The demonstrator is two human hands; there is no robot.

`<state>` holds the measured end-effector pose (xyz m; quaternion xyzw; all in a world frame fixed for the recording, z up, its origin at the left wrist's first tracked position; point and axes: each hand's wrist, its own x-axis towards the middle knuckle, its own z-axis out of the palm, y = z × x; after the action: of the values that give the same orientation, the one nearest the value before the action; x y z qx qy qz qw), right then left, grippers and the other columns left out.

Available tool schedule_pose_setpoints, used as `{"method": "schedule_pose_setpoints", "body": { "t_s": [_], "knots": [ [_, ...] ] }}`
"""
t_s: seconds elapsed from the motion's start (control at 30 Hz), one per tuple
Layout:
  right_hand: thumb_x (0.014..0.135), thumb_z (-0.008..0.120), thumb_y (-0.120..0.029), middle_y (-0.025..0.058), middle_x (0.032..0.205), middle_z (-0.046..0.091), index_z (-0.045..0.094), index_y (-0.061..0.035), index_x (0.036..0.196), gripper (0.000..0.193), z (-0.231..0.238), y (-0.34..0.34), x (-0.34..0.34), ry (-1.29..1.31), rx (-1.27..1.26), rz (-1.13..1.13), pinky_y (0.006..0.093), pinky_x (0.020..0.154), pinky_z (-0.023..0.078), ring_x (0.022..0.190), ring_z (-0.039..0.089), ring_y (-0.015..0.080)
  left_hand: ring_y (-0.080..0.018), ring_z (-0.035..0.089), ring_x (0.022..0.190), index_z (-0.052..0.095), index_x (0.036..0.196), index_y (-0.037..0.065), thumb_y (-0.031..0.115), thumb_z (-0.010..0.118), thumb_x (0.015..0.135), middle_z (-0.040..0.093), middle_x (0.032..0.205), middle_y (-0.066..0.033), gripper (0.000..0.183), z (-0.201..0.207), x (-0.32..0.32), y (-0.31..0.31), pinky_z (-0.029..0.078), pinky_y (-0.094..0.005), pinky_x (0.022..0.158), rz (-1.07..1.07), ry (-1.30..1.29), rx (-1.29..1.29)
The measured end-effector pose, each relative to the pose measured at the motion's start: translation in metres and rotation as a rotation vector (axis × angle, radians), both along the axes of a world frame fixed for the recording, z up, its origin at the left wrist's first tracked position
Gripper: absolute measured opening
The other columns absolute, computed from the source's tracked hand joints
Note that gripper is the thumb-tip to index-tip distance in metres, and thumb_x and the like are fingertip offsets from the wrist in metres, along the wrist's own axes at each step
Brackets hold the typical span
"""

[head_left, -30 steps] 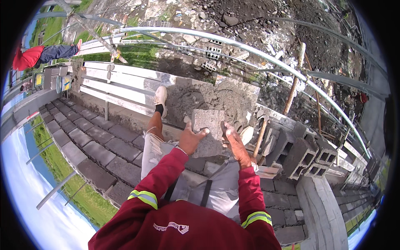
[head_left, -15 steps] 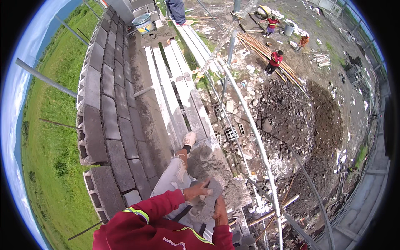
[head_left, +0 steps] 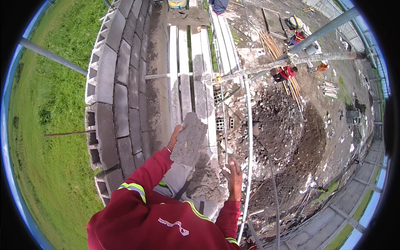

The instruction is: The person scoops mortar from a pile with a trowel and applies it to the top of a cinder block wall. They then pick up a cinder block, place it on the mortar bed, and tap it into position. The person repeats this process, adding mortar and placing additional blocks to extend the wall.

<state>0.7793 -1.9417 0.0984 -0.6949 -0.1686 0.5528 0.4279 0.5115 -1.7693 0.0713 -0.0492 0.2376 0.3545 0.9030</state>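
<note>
In my left hand (head_left: 176,137) is a flat grey rectangular piece (head_left: 189,135), its rough face smeared with what looks like mortar. My fingers grip it by its left edge, tilted up in front of me. I cannot tell whether it is a board or a slab. My right hand (head_left: 234,177) is raised to the right of it with fingers apart and nothing in them. Between my arms lies a heap of wet mortar (head_left: 208,177), close to my right hand. To my left runs a wall of grey hollow blocks (head_left: 123,110).
Long scaffold planks (head_left: 200,83) stretch ahead, with another mortar patch (head_left: 187,16) and a bucket (head_left: 177,3) at the far end. A metal scaffold pole (head_left: 250,129) edges the drop on the right. Below are rubble, a soil heap (head_left: 271,108) and other people (head_left: 286,73).
Both hands were together at the grey piece low over the mortar. My left hand has lifted it forward and left; my right hand has let go and moved right. The view has turned.
</note>
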Motion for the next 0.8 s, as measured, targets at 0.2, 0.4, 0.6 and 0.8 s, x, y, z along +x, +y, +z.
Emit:
{"method": "schedule_pose_setpoints", "body": {
  "t_s": [0.2, 0.4, 0.6, 0.8],
  "knots": [
    [0.096, 0.063, -0.032, 0.0165, 0.109, 0.065, 0.063, 0.0081, 0.122, 0.047, -0.019, -0.035, 0.062, -0.570, -0.191, 0.005, 0.0398, 0.084, 0.047, 0.092, 0.057, 0.0251, -0.0291, 0.067, 0.112, 0.052, 0.145, 0.013, 0.062, 0.062, 0.092, 0.064, 0.131, -0.0118, 0.073, 0.064, -0.089, 0.096, 0.055, -0.0565, 0.095, 0.021, 0.356, 0.120],
    [0.092, 0.061, -0.033, 0.0098, 0.093, 0.069, 0.068, -0.0003, 0.108, 0.037, -0.089, -0.090, 0.080, -0.077, -0.418, -0.226, 0.0302, 0.052, 0.044, 0.069, 0.063, 0.0183, -0.0375, 0.066, 0.096, 0.061, 0.131, 0.011, 0.073, 0.053, 0.087, 0.065, 0.123, -0.0181, 0.076, 0.144, -0.104, 0.088, 0.054, -0.0593, 0.083, 0.230, 0.353, 0.011],
    [0.095, 0.060, -0.032, 0.0137, 0.101, 0.070, 0.062, -0.0010, 0.114, 0.037, -0.177, -0.057, 0.065, 0.125, -0.482, 0.057, 0.0421, 0.064, 0.055, 0.080, 0.071, 0.0284, -0.0331, 0.065, 0.114, 0.061, 0.135, 0.009, 0.064, 0.045, 0.097, 0.065, 0.127, -0.0152, 0.068, 0.133, -0.091, 0.108, 0.054, -0.0536, 0.096, 0.360, 0.245, 0.114],
    [0.096, 0.056, -0.025, 0.0175, 0.104, 0.067, 0.057, 0.0030, 0.117, 0.035, -0.169, 0.068, 0.071, 0.092, -0.385, -0.015, 0.0368, 0.055, 0.055, 0.075, 0.069, 0.0282, -0.0401, 0.067, 0.102, 0.061, 0.131, 0.011, 0.069, 0.045, 0.094, 0.067, 0.120, -0.0185, 0.071, 0.108, -0.061, 0.251, 0.054, -0.0606, 0.084, 0.375, 0.780, 0.257]
  ]
}}
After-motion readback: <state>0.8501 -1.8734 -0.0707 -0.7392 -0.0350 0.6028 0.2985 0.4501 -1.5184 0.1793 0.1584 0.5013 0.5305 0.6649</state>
